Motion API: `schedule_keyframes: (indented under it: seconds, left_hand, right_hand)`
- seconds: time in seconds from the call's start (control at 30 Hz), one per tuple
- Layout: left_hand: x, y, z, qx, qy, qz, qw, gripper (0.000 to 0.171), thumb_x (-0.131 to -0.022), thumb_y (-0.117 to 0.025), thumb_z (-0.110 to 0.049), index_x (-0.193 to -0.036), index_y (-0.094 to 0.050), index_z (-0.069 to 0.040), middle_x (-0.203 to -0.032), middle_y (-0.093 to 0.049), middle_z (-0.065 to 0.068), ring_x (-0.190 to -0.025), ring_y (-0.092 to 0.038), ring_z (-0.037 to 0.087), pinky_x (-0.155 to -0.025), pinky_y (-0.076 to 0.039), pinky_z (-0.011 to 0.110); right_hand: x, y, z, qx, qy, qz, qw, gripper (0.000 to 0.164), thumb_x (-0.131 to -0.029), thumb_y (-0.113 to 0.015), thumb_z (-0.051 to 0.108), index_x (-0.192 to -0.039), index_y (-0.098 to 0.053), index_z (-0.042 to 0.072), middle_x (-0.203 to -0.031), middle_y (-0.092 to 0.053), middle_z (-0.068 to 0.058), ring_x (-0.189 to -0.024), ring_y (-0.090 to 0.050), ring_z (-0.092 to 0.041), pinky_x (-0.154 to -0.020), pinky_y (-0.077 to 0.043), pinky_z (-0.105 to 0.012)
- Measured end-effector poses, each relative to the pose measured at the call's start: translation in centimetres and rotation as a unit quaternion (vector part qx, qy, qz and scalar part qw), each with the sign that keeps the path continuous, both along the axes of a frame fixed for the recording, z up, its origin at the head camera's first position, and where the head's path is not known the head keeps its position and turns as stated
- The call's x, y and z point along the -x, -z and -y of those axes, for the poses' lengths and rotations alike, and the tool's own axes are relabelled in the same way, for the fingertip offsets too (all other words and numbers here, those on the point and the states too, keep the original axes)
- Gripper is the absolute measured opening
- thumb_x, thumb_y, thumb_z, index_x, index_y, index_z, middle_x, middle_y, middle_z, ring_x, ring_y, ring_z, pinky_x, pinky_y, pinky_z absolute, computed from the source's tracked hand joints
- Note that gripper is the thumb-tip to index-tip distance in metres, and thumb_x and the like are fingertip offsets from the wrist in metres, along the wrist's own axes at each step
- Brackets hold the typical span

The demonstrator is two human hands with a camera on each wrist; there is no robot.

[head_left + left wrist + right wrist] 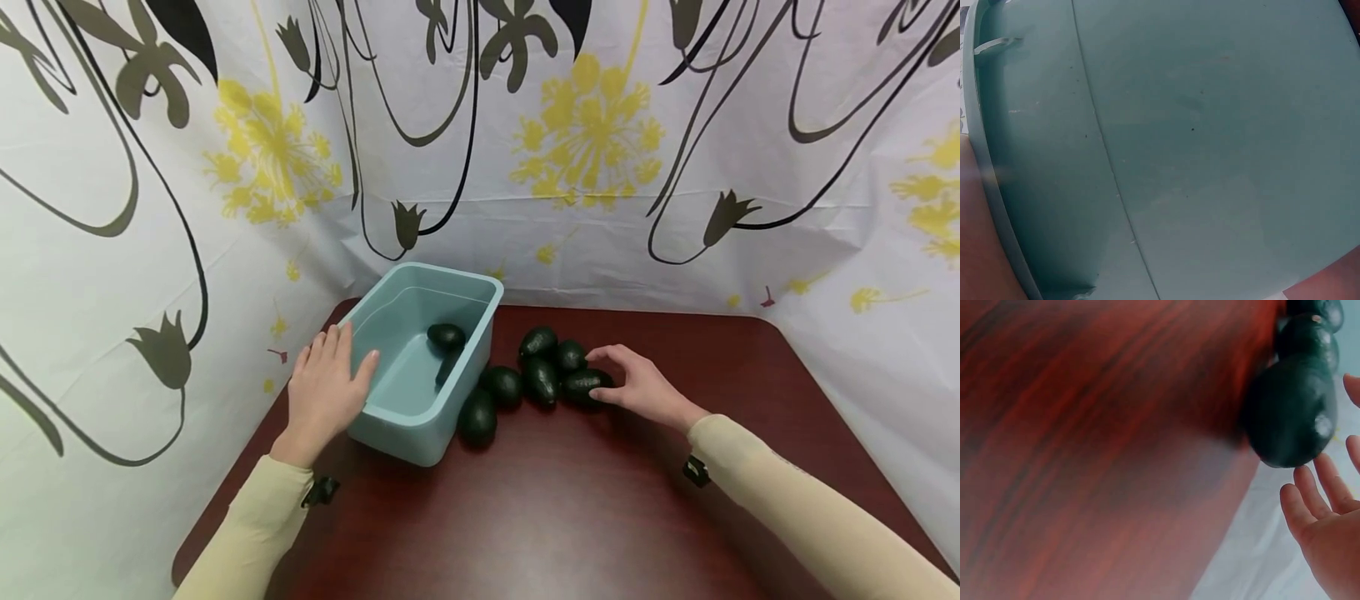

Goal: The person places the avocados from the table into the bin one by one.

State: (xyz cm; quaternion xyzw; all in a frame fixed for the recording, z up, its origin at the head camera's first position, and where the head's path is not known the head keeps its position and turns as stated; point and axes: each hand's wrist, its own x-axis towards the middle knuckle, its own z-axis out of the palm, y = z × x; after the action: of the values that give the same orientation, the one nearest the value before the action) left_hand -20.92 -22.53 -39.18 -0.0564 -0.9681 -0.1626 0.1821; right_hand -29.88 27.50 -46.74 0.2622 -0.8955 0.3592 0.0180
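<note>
A light blue plastic tub [465,392] stands on the table, with two avocados [446,337] visible inside. My left hand [322,392] rests at its left rim, fingers extended and thumb spread toward the inside. The left wrist view is filled by the tub's wall [1222,156]. Right of the tub lies a group of several dark green avocados [540,381]. My right hand [637,383] is at the rightmost avocado [581,388], thumb by its near side and index finger arched beyond it. In the right wrist view, loosely spread fingers lie beside an avocado [1294,415].
The dark red wooden table [585,508] has rounded corners. A white patterned cloth [555,258] hangs behind it and along the sides, close behind the tub. Two avocados [477,418] lie against the tub's right wall.
</note>
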Motion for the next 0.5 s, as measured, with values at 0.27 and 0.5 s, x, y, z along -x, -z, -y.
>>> schedule_keyframes:
  seconds: [0.27,0.5]
  left_hand:
    - [0.1,0.2,0.0,-0.003,0.001,-0.007,1.0000,0.081,-0.104,-0.035,-0.059,-0.158,-0.026,0.000,-0.159,-0.028,0.027,-0.146,-0.023,0.045,-0.117,-0.015,0.060]
    - [0.0,0.3,0.0,-0.004,0.000,-0.004,1.0000,0.080,-0.104,-0.035,-0.058,-0.158,-0.025,0.000,-0.159,-0.027,0.027,-0.146,-0.023,0.045,-0.117,-0.015,0.060]
  right_hand:
    - [0.4,1.2,0.0,0.032,0.005,0.035,0.999,0.058,-0.084,-0.085,0.019,-0.134,-0.058,0.016,-0.134,-0.056,-0.003,-0.130,-0.052,-0.026,-0.104,-0.043,-0.052]
    - [0.3,1.6,-0.2,0.034,0.011,0.057,0.998,0.061,-0.080,-0.088,0.021,-0.133,-0.059,0.019,-0.136,-0.055,0.001,-0.134,-0.049,-0.025,-0.107,-0.041,-0.051]
